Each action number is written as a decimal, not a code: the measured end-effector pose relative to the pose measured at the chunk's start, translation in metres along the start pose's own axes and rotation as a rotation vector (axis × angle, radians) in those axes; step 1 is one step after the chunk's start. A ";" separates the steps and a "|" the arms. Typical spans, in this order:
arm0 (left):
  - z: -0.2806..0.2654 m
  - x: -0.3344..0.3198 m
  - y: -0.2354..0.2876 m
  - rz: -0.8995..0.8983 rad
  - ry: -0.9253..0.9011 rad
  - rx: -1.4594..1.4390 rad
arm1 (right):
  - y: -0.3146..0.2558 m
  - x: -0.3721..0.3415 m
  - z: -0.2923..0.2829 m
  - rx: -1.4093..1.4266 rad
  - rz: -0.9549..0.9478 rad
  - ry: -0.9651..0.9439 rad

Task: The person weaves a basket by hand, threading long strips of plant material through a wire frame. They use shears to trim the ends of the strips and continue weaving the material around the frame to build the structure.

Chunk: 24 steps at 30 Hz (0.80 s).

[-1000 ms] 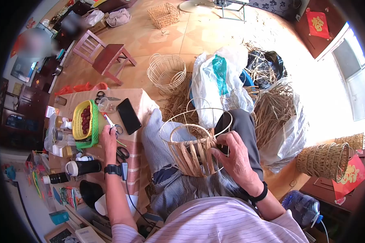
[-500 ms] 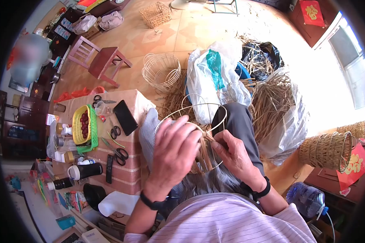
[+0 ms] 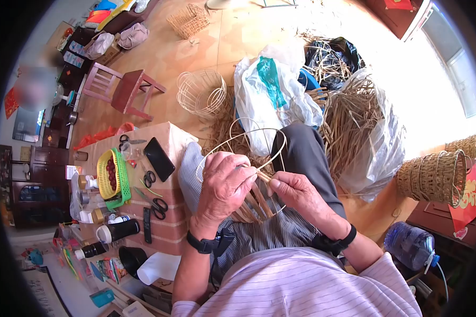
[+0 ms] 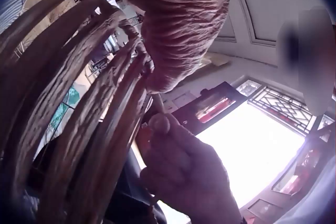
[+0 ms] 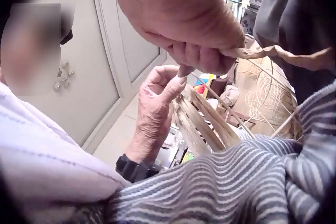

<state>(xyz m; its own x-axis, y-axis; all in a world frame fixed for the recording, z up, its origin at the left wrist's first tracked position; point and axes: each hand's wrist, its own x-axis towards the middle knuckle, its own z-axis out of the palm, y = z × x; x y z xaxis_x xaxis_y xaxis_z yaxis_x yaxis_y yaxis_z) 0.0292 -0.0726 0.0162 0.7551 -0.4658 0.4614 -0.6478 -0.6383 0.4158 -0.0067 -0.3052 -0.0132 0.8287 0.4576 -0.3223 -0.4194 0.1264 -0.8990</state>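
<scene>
A half-made basket (image 3: 258, 205) rests on the person's lap, a thin cane frame with wide dried strips (image 4: 79, 113) wrapped over its rim. At the rim, the left hand (image 3: 225, 187) grips the basket, thumb and fingers meeting at the wrapped part. Close beside it, the right hand (image 3: 301, 195) pinches a dried strip (image 5: 278, 51), whose loose twisted end sticks out past the fist in the right wrist view. Both hands' fingertips nearly meet at the rim. Part of the basket is hidden behind the left hand.
On the table (image 3: 169, 198) to the left lie scissors (image 3: 158, 208), a phone (image 3: 159, 159) and a yellow basket (image 3: 105, 178) of red fruit. Ahead stand a bare cane frame (image 3: 201, 94) and a bag of dried strips (image 3: 349, 127). A finished basket (image 3: 431, 177) lies at right.
The left hand has left the scissors on the table and come over to the basket rim. The right hand has stayed by the rim, now pinching a strip beside the left fingertips.
</scene>
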 end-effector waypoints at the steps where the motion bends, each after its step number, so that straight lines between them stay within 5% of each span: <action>1: 0.000 0.000 -0.001 0.003 -0.011 0.014 | -0.002 -0.002 0.003 0.010 0.010 0.007; 7: -0.002 0.001 0.006 -0.021 -0.044 0.057 | -0.026 -0.008 0.005 -0.031 0.072 -0.024; 17: -0.006 0.000 0.011 -0.129 -0.011 0.037 | -0.067 0.082 -0.020 -0.794 -0.417 0.012; 24: 0.002 0.005 0.017 -0.115 -0.047 0.119 | -0.043 0.154 -0.041 -1.015 -0.251 -0.542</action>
<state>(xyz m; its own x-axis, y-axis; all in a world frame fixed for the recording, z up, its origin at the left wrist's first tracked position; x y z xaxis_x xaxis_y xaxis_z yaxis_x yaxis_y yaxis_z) 0.0219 -0.0874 0.0238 0.8292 -0.4120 0.3777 -0.5425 -0.7556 0.3670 0.1542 -0.2761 -0.0368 0.4774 0.8650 -0.1542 0.4236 -0.3804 -0.8221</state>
